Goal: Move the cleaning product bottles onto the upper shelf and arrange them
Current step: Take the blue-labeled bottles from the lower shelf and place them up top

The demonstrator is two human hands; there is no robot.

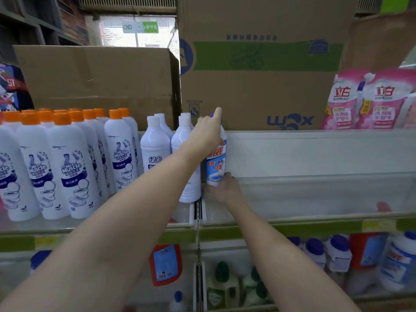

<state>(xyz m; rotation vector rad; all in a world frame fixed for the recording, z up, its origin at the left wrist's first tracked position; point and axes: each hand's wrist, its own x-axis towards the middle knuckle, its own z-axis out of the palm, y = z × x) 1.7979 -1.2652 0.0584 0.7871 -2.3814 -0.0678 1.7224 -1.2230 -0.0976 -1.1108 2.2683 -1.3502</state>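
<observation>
Hands are both on one bottle, middle of the frame. It's a white bottle with a blue and red label [216,162], standing upright on the upper shelf [315,194], right at the left end of the shelf's bare stretch and just beside the plain white-capped bottles [155,145].

Left hand [208,131] comes in from the lower left, forearm stretched long and angled up across the shelf front. It wraps the upper part of the bottle near the neck, fingers curled round it, with the index finger sticking straight up past the cap. The cap itself is mostly hidden behind that hand; only a bit of purple shows.

Right hand [225,188] comes up from the lower right, back of the hand facing the camera, gripping the bottle's base, thumb curled on the front of the label's lower edge.

Left side of the frame has rows of orange-capped Mr Muscle bottles [74,167] on the same shelf level. Behind everything sit big cardboard boxes [258,86], and pink refill pouches [369,102] stand at the upper right. Lower shelf at the bottom shows blurry blue-capped bottles [337,251].
</observation>
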